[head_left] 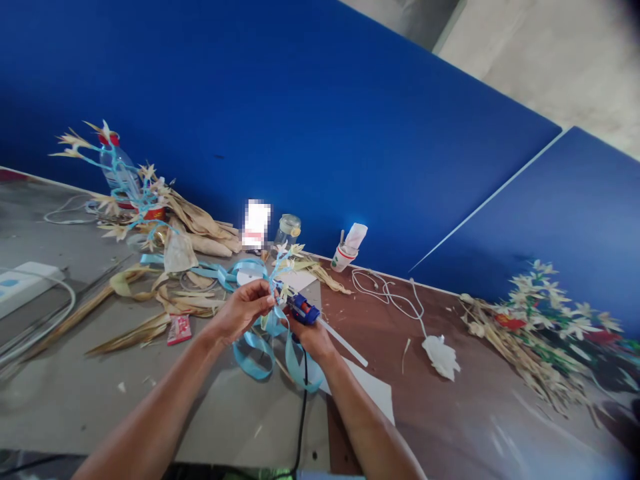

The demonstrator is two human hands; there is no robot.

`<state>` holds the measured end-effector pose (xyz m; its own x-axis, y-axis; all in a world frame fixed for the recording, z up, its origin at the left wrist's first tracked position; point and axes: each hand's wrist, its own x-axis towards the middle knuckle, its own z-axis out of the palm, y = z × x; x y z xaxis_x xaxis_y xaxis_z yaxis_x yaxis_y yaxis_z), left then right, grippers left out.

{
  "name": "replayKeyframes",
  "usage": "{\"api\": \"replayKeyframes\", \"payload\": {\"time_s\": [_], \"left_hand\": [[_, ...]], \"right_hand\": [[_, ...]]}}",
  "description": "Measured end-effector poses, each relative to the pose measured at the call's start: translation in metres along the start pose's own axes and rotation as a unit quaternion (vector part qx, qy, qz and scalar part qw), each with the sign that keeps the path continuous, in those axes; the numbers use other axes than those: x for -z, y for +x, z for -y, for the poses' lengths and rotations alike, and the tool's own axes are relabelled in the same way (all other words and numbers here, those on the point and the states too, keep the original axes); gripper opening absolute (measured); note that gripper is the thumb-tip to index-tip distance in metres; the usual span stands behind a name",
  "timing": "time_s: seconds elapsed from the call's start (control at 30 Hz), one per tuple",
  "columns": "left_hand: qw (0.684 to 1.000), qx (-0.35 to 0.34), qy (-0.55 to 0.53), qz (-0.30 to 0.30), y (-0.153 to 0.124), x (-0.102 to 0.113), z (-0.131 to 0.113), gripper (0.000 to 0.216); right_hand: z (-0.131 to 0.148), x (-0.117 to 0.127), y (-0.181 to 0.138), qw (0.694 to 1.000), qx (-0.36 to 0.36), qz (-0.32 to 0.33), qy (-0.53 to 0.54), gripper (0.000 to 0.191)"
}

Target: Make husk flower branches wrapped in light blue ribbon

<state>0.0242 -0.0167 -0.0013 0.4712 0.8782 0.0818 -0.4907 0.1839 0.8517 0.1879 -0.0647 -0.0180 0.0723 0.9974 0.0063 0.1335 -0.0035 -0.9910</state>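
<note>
Pinched in my left hand (250,305) is the stem of a small corn-husk flower spray (283,267), wrapped in light blue ribbon with pale petals at its top. My right hand (310,333) is closed round a dark blue glue gun (304,309), whose black cord (303,413) runs down towards the table's front edge. The gun's nose is close to the spray; whether they touch I cannot tell. Loops of light blue ribbon (253,360) hang below both hands. Under my right forearm a white sheet (377,390) sticks out.
At the left, finished blue-stemmed flowers (143,193) stand by a plastic bottle (117,167). Dry corn husks (135,333), a red packet (179,329) and a white power strip (30,287) lie nearby. A jar (289,230), a cup (344,257), a white cable (385,290) and another flower bunch (550,313) are further right.
</note>
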Motion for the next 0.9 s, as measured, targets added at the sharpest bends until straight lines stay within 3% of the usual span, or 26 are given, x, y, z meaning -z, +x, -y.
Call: {"api": "replayKeyframes", "payload": {"time_s": [0.13, 0.27, 0.37, 0.53, 0.77, 0.9], "left_hand": [[0.999, -0.008, -0.036, -0.039, 0.001, 0.003, -0.006, 0.018], [0.991, -0.057, -0.079, -0.092, 0.006, 0.01, -0.009, 0.019], [0.984, -0.064, -0.134, -0.098, 0.008, 0.01, -0.007, 0.02], [0.982, -0.044, -0.166, -0.081, 0.008, 0.002, -0.002, 0.019], [0.976, -0.049, -0.171, -0.128, 0.01, 0.004, -0.001, 0.022], [0.985, -0.061, -0.091, -0.134, 0.009, 0.006, -0.002, 0.021]], "right_hand": [[-0.005, 0.005, 0.003, 0.999, -0.03, -0.027, 0.006, 0.021], [-0.011, 0.009, 0.004, 0.995, -0.029, -0.037, 0.088, 0.027], [-0.014, 0.005, 0.003, 0.99, -0.028, -0.034, 0.135, 0.027], [-0.017, -0.004, -0.001, 0.996, -0.044, -0.034, 0.07, 0.031], [-0.013, -0.006, -0.002, 0.999, -0.021, -0.043, 0.006, 0.026], [-0.016, -0.001, 0.003, 0.995, -0.02, -0.085, 0.049, 0.023]]}}
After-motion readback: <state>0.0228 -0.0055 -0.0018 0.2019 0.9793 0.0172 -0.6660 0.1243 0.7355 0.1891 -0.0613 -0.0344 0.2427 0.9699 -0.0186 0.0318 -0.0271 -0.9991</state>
